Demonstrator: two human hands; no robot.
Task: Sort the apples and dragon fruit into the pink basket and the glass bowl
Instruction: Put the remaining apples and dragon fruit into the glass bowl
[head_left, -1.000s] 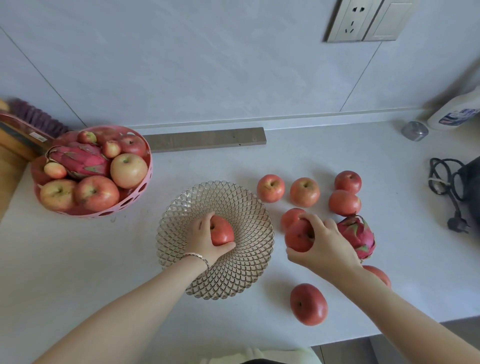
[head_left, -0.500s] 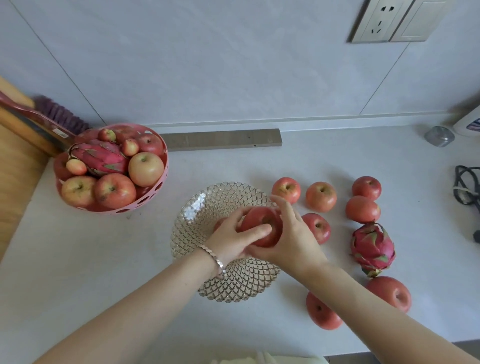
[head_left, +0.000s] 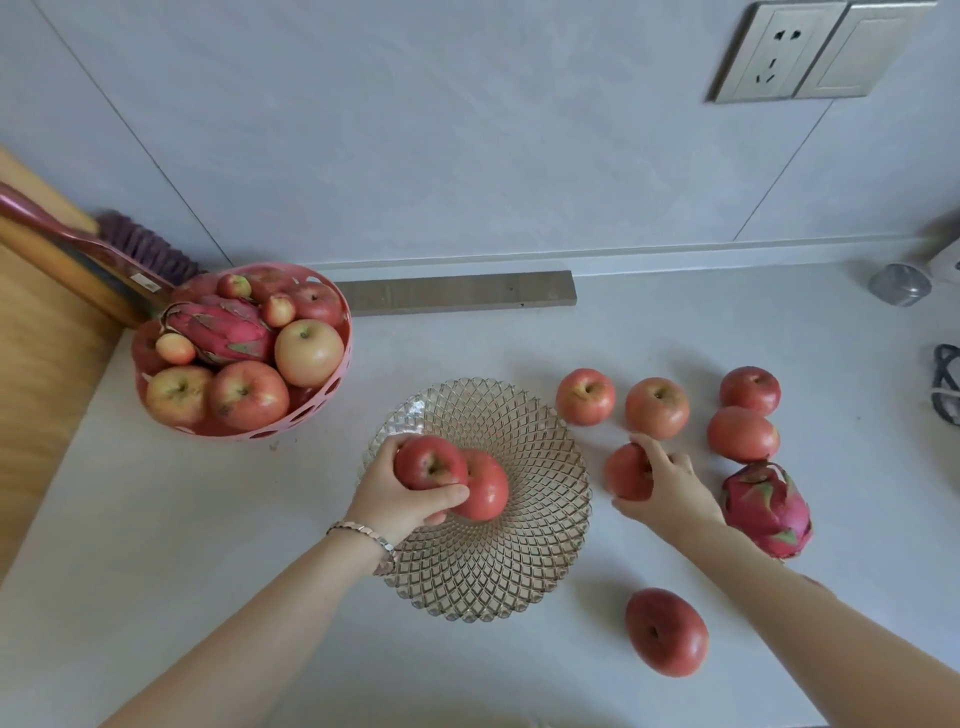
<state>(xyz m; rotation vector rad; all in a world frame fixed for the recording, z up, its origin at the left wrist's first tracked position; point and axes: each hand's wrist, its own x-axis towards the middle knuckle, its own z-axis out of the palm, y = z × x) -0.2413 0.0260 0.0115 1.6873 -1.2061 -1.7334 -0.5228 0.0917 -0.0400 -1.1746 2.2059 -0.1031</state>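
Note:
The glass bowl (head_left: 540, 525) sits mid-counter with one red apple (head_left: 485, 488) resting in it. My left hand (head_left: 400, 499) holds a second red apple (head_left: 428, 462) over the bowl's left side. My right hand (head_left: 665, 488) closes around another apple (head_left: 626, 470) on the counter just right of the bowl. Several loose apples lie further right, beside a dragon fruit (head_left: 766, 506). One more apple (head_left: 667, 631) lies near the front edge. The pink basket (head_left: 244, 431) at the left is heaped with apples and a dragon fruit (head_left: 223, 330).
A wooden board (head_left: 41, 364) and a purple brush (head_left: 140, 247) stand left of the basket. A grey bar (head_left: 457, 292) lies along the back wall. At the far right are a small metal cap (head_left: 900, 284) and a black cable (head_left: 945, 384).
My right hand passed an apple to my left hand at the bowl, then returned right onto another apple. One apple now rests in the bowl. The camera shifted left.

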